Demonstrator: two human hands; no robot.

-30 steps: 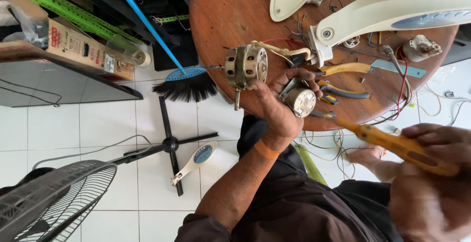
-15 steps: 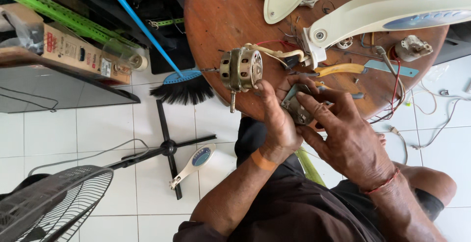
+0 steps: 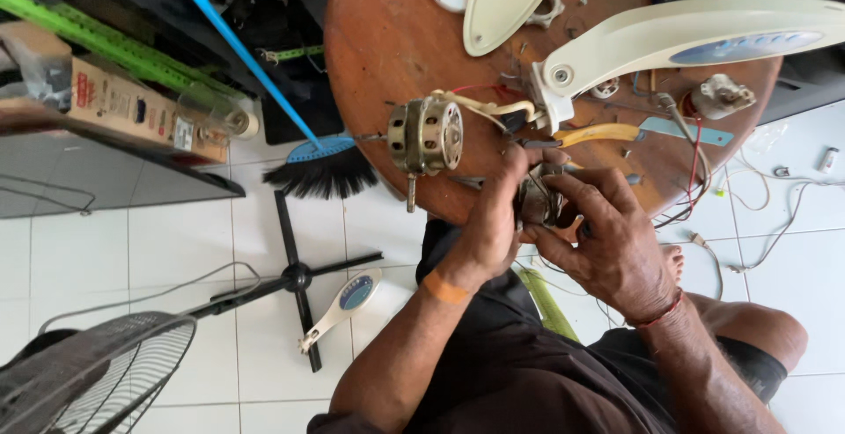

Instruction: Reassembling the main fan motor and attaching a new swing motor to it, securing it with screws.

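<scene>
Fingers (image 3: 588, 189) around small motor part (image 3: 537, 201), fan motor (image 3: 426, 136) beside.

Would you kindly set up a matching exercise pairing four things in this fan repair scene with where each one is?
Things:
1. Metal fan motor with shaft
2. Small dark metal motor part
3. Black-bristled broom with blue handle
4. Round wire fan guard

Places:
A. On the white tiled floor, bottom left corner
B. Near the edge of the round wooden table
C. Between left hand and right hand
D. On the floor beside the table

Pairs: 1-B, 2-C, 3-D, 4-A
</scene>
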